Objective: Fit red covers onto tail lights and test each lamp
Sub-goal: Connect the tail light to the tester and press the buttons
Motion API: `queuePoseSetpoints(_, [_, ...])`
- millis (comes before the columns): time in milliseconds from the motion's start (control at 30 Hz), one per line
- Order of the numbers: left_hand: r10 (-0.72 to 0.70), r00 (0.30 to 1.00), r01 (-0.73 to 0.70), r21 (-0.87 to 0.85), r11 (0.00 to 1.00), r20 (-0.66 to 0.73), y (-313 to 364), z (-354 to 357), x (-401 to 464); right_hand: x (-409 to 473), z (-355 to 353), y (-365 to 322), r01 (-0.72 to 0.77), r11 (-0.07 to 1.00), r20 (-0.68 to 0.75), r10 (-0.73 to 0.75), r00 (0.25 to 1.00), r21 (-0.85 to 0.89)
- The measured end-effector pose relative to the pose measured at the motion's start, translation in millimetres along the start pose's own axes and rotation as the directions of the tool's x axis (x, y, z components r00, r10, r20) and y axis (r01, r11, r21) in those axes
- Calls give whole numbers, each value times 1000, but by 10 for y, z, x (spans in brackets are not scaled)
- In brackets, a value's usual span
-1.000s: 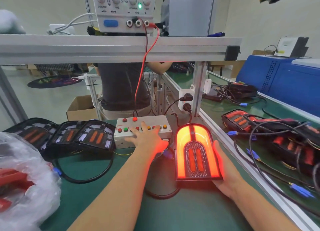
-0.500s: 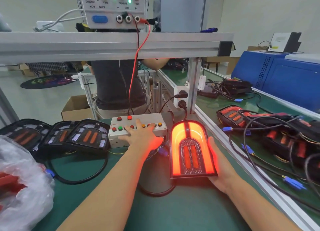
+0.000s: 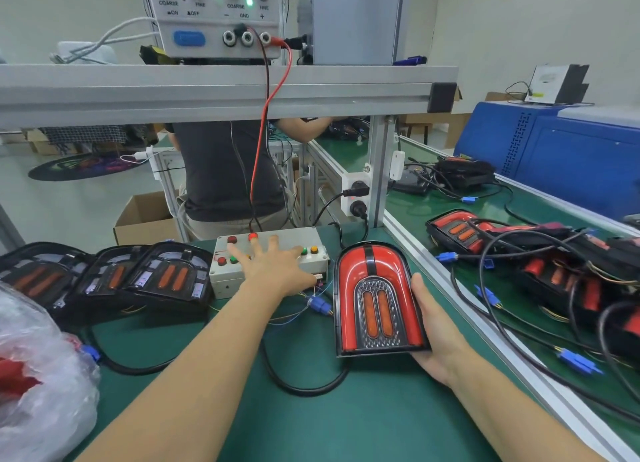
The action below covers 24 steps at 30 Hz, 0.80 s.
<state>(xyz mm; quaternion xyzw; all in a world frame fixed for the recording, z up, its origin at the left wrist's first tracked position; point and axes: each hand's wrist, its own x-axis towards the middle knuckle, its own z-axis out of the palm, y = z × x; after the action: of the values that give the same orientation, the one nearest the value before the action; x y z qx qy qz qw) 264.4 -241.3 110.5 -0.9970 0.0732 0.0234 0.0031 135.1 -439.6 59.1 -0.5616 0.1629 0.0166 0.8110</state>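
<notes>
A tail light (image 3: 375, 299) with its red cover fitted stands tilted up on the green table, unlit. My right hand (image 3: 434, 326) holds it from its right side and underneath. My left hand (image 3: 273, 267) lies spread with straight fingers over the white button box (image 3: 221, 281), fingertips on its coloured buttons. Three uncovered black tail lights (image 3: 114, 278) overlap in a row to the left of the box. A clear plastic bag (image 3: 41, 364) with red covers inside sits at the lower left.
A power supply (image 3: 214, 15) stands on the aluminium shelf overhead, with red and black leads dropping to the button box. Covered tail lights and tangled cables (image 3: 540, 271) lie on the conveyor to the right. A person in a dark shirt (image 3: 225, 171) stands beyond the bench.
The tail light in my right hand glowed bright red before and is now dark. My left hand has stayed on the button box, its fingers shifted slightly.
</notes>
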Motion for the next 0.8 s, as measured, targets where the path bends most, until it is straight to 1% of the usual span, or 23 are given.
queuePoseSetpoints(133, [54, 994, -43, 107, 993, -100, -20, 36, 3, 32, -8, 16, 3, 1000, -4, -3, 1000, -4])
queuePoseSetpoints(233, [133, 975, -94, 209, 973, -179, -31, 40, 6, 61, -8, 19, 15, 999, -13, -15, 1000, 35])
queuePoseSetpoints(300, [188, 962, -127, 285, 950, -196, -12, 3, 18, 74, -8, 15, 18, 999, -15, -17, 1000, 49])
queuePoseSetpoints(367, [214, 959, -145, 333, 932, -184, 19, -45, 32, 81, -10, 18, 19, 998, -25, -18, 1000, 58])
queuePoseSetpoints(433, [217, 961, -148, 345, 927, -170, 42, -75, 40, 84, -17, 20, 20, 998, -25, -19, 1000, 63])
queuePoseSetpoints(800, [186, 974, -141, 295, 945, -132, 32, -58, 55, 46, -19, -21, 8, 998, -41, -5, 999, 69])
